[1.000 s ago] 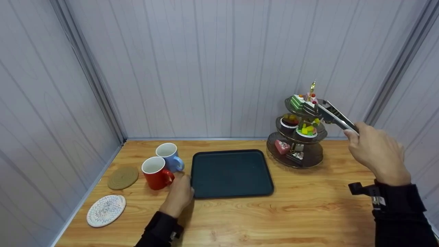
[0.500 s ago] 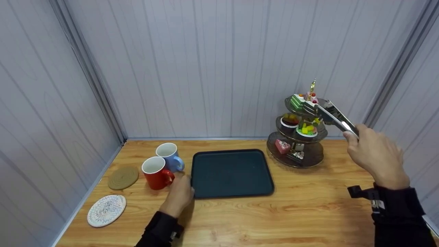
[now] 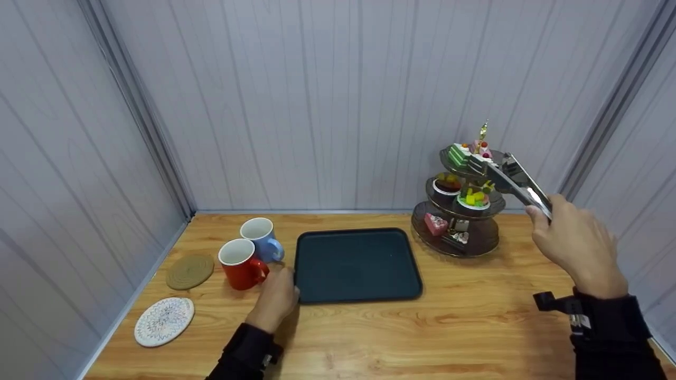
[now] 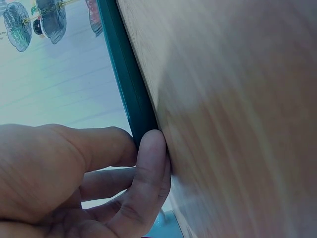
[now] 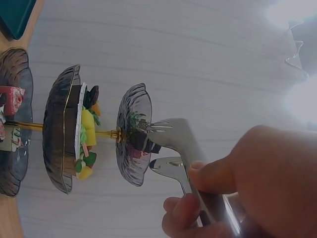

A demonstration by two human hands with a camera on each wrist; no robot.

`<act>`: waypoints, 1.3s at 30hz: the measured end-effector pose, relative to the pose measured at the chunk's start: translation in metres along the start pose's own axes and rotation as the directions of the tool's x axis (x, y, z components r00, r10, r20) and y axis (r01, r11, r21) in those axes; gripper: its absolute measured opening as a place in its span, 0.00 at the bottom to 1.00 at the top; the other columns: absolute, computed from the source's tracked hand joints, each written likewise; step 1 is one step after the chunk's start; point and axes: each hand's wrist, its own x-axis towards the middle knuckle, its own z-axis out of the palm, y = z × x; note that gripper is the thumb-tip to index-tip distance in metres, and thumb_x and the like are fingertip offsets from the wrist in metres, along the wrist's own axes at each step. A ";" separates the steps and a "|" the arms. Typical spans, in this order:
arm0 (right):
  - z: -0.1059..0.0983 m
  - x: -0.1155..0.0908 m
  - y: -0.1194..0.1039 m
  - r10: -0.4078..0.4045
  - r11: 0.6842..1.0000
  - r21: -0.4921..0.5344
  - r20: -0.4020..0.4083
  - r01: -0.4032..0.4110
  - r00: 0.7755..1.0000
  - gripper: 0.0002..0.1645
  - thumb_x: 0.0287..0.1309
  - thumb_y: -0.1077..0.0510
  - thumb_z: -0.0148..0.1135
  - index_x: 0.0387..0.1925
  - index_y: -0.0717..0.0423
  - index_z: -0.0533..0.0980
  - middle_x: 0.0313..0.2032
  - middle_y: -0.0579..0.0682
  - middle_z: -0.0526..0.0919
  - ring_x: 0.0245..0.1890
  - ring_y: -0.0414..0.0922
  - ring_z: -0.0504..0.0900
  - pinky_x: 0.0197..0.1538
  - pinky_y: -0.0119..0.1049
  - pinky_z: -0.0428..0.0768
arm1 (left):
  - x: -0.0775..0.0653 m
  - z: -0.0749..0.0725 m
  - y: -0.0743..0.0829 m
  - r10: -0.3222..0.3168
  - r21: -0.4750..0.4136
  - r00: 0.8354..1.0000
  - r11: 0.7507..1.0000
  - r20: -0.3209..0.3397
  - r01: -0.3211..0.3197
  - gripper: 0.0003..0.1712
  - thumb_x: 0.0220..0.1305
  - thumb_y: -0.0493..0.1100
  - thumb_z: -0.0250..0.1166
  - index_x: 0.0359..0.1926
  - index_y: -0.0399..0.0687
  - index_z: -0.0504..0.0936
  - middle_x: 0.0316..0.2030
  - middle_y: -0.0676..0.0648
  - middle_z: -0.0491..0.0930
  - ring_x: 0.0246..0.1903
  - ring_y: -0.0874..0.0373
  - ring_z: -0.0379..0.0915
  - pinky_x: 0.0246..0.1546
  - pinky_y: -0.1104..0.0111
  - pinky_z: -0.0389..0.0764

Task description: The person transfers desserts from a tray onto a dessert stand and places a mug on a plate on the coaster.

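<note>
My left hand (image 3: 275,300) pinches the left edge of a dark green tray (image 3: 359,266), thumb and fingers on either side of its rim (image 4: 130,82) in the left wrist view. At the right, my right hand (image 3: 578,245) grips metal serving tongs (image 3: 520,191) by their arms. One tong tip is fork-shaped (image 5: 161,126). The spread tips reach the top tier of a three-tier glass stand (image 3: 486,235), by a dark cake slice (image 3: 477,163) with white topping. Whether they touch the slice I cannot tell. Beside it are a green cake slice (image 3: 458,155) and a pink one (image 3: 481,148).
Two cupcakes (image 3: 473,199) occupy the middle tier, and a pink cake piece (image 3: 435,224) lies below. Red (image 3: 240,272) and blue (image 3: 264,245) mugs stand close by my left hand. A tan coaster (image 3: 190,272) and a white patterned coaster (image 3: 164,322) lie farther left.
My right hand has shifted slightly left and down with the tongs, whose tips stay near the top tier. The left hand and tray hold their place.
</note>
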 end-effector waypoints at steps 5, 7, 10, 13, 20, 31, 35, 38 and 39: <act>0.003 -0.002 0.000 -0.004 1.000 0.013 -0.017 0.004 1.000 0.34 0.80 0.31 0.41 0.47 0.59 0.70 0.28 0.55 0.73 0.23 0.50 0.71 0.22 0.42 0.64 | 0.000 0.001 -0.001 0.007 -0.003 1.000 1.000 -0.007 -0.007 0.10 0.50 0.30 0.67 0.36 0.35 0.87 0.33 0.37 0.81 0.35 0.40 0.81 0.40 0.48 0.85; 0.004 -0.003 0.000 -0.008 1.000 0.022 -0.022 0.009 1.000 0.34 0.80 0.31 0.41 0.47 0.60 0.71 0.28 0.55 0.73 0.22 0.50 0.71 0.22 0.42 0.64 | 0.000 0.001 -0.001 0.014 -0.012 1.000 1.000 -0.019 -0.015 0.10 0.49 0.30 0.67 0.35 0.35 0.87 0.32 0.36 0.81 0.35 0.39 0.81 0.39 0.47 0.85; 0.006 -0.005 0.000 -0.013 0.999 0.035 -0.027 0.014 1.000 0.35 0.80 0.31 0.42 0.48 0.60 0.71 0.27 0.54 0.72 0.22 0.50 0.70 0.22 0.42 0.64 | 0.000 0.001 -0.001 0.021 -0.012 0.999 1.000 -0.027 -0.022 0.09 0.49 0.29 0.66 0.35 0.35 0.87 0.33 0.36 0.81 0.36 0.39 0.80 0.39 0.47 0.85; 0.008 -0.006 -0.001 -0.014 0.999 0.043 -0.036 0.015 0.999 0.35 0.79 0.30 0.42 0.48 0.59 0.71 0.26 0.53 0.71 0.21 0.49 0.69 0.22 0.42 0.63 | 0.000 -0.001 0.000 0.014 -0.012 1.000 1.000 -0.020 -0.014 0.10 0.50 0.30 0.66 0.36 0.35 0.87 0.34 0.36 0.81 0.38 0.39 0.79 0.40 0.48 0.85; 0.012 -0.010 -0.005 -0.026 0.998 0.063 -0.076 0.031 0.997 0.35 0.79 0.31 0.43 0.51 0.60 0.72 0.26 0.54 0.73 0.21 0.50 0.71 0.21 0.42 0.64 | 0.000 0.002 -0.002 0.019 -0.002 0.999 1.000 -0.037 -0.019 0.09 0.50 0.30 0.67 0.35 0.37 0.87 0.34 0.36 0.81 0.37 0.39 0.80 0.40 0.49 0.85; 0.019 -0.021 -0.019 -0.045 0.994 0.089 -0.125 0.057 0.991 0.36 0.79 0.32 0.45 0.59 0.62 0.73 0.26 0.56 0.77 0.19 0.50 0.73 0.20 0.42 0.63 | 0.000 0.006 -0.003 0.033 0.005 0.998 0.999 -0.054 -0.033 0.08 0.51 0.30 0.64 0.33 0.38 0.86 0.32 0.37 0.81 0.34 0.39 0.81 0.36 0.49 0.85; 0.022 -0.024 -0.026 -0.053 0.994 0.093 -0.113 0.063 0.992 0.39 0.79 0.31 0.46 0.64 0.62 0.72 0.28 0.57 0.79 0.20 0.50 0.74 0.20 0.41 0.65 | 0.001 0.003 -0.002 -0.004 -0.001 1.000 1.000 -0.007 0.004 0.09 0.53 0.31 0.66 0.37 0.37 0.87 0.35 0.37 0.82 0.37 0.40 0.82 0.40 0.48 0.85; 0.025 -0.025 -0.032 -0.072 0.991 0.101 -0.113 0.084 0.991 0.40 0.79 0.31 0.47 0.66 0.63 0.72 0.31 0.59 0.81 0.22 0.51 0.76 0.21 0.41 0.66 | 0.001 0.002 -0.002 -0.016 0.007 1.000 1.000 0.017 0.016 0.09 0.54 0.32 0.67 0.38 0.37 0.87 0.36 0.37 0.82 0.37 0.41 0.82 0.41 0.49 0.85; 0.027 -0.025 -0.034 -0.076 0.991 0.103 -0.110 0.088 0.991 0.40 0.78 0.31 0.47 0.66 0.62 0.72 0.32 0.59 0.81 0.23 0.51 0.76 0.22 0.41 0.66 | 0.001 0.001 -0.001 -0.016 0.012 1.000 1.000 0.020 0.016 0.09 0.54 0.32 0.67 0.38 0.37 0.87 0.36 0.38 0.82 0.36 0.41 0.81 0.40 0.50 0.85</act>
